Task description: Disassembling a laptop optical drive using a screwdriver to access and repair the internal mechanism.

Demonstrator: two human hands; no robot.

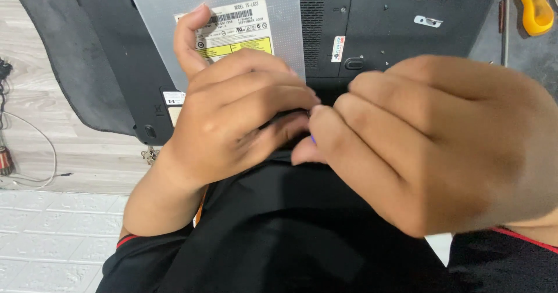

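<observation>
Near the middle of the view, the left hand (232,119) and the right hand (430,148) meet fingertip to fingertip over a dark gap. The left hand's fingers (273,104) are curled narrow and its thumb stands up against the flat silver optical drive (174,20), pressing on the yellow-and-white label (241,29) there. The drive lies tilted on the far side, over the underside of a black laptop (378,26). The right hand's fingers (349,124) are bent close together, tips pinched toward the left hand; a small purple spot (313,139) shows between the two hands, too hidden to tell what it is or which hand holds it. A white sticker (337,48) and a small metal bracket (428,21) sit on the laptop's base. At the far right lies a yellow tool handle (536,5). A dark grey mat (75,55) lies under the laptop at the left, on a pale wood-grain counter (29,95) with a thin wire (49,148).
</observation>
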